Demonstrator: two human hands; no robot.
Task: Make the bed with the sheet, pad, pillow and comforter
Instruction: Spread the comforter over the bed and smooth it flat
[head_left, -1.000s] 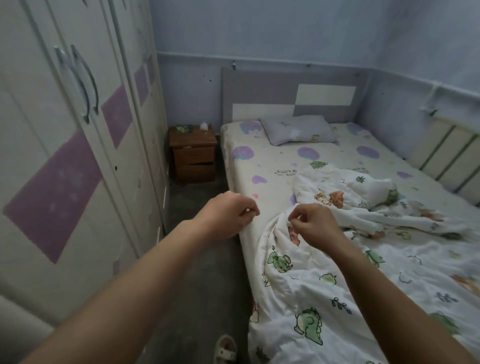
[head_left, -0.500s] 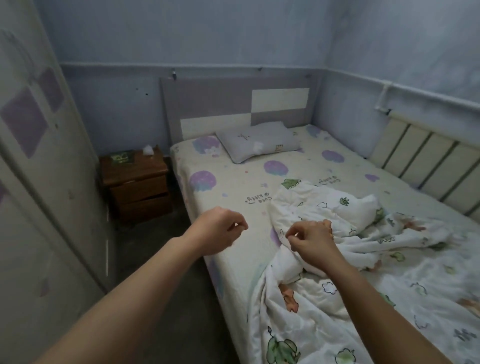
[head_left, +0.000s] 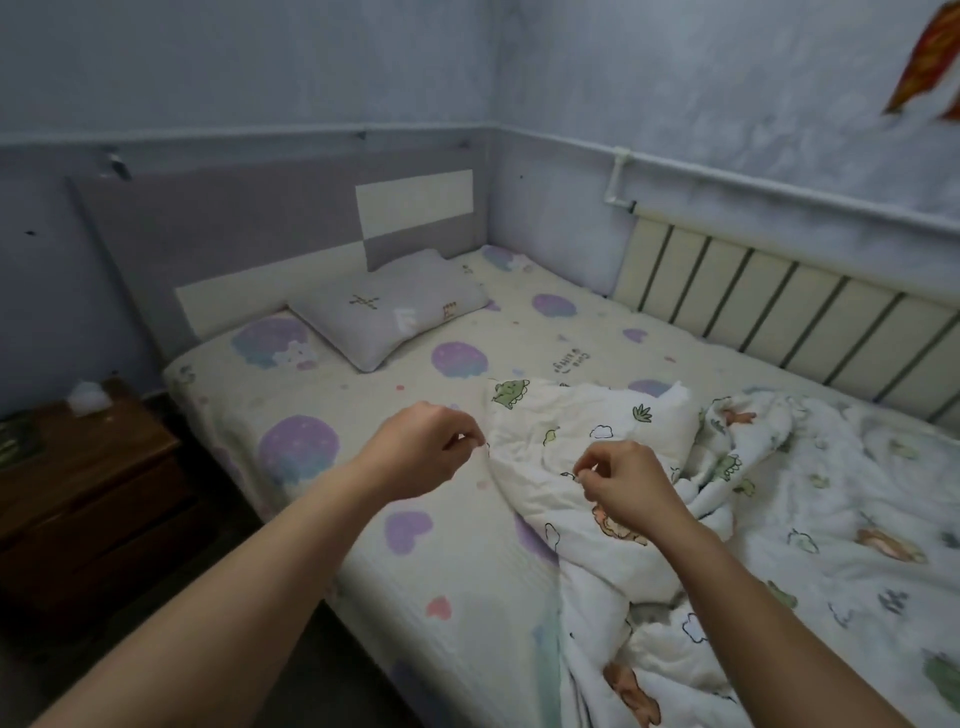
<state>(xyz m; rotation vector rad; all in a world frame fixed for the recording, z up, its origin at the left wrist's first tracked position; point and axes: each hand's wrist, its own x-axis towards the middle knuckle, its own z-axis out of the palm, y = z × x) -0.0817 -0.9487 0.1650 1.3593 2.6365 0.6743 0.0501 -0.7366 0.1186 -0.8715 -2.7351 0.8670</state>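
The sheet (head_left: 322, 395), cream with purple shapes, lies flat over the bed. The comforter (head_left: 810, 525), white with small animal prints, lies crumpled on the near and right part of the bed, and its folded end reaches toward the middle. The grey pillow (head_left: 384, 312) lies at the head of the bed, against the headboard (head_left: 249, 223). A wooden nightstand (head_left: 78, 467) stands to the left of the bed. The left hand (head_left: 421, 452) is at the comforter's left edge, fingers curled close, thumb and forefinger pinching that edge. The right hand (head_left: 623, 483) is on top of the comforter, fingers also curled narrow, and its fingertips (head_left: 584, 470) pinch a small fold of the fabric.
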